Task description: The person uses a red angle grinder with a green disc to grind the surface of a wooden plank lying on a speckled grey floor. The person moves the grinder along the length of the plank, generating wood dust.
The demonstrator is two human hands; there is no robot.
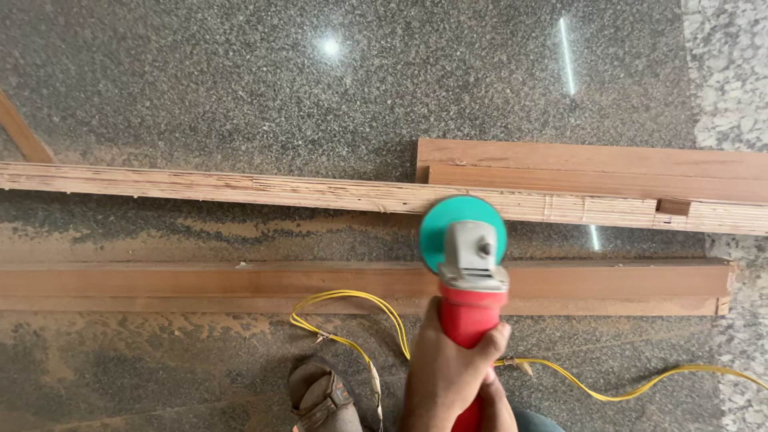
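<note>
Grinder (468, 276) feels heavy and hard, so my grip (448, 364) is wrapped tight round its red handle, low near my sandal (320, 396). Its green disc (436, 228) hangs over the plank (200, 280) on the floor (240, 80). My other hand (496, 404) is mostly hidden.

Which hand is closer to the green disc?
Left. The left hand grips the red grinder just behind the green disc; the right hand sits farther back, at the picture's bottom edge.

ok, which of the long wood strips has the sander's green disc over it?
The pale layered strip: the green disc overlaps its near edge. The reddish plank lies nearer, under the tool's neck.
</note>
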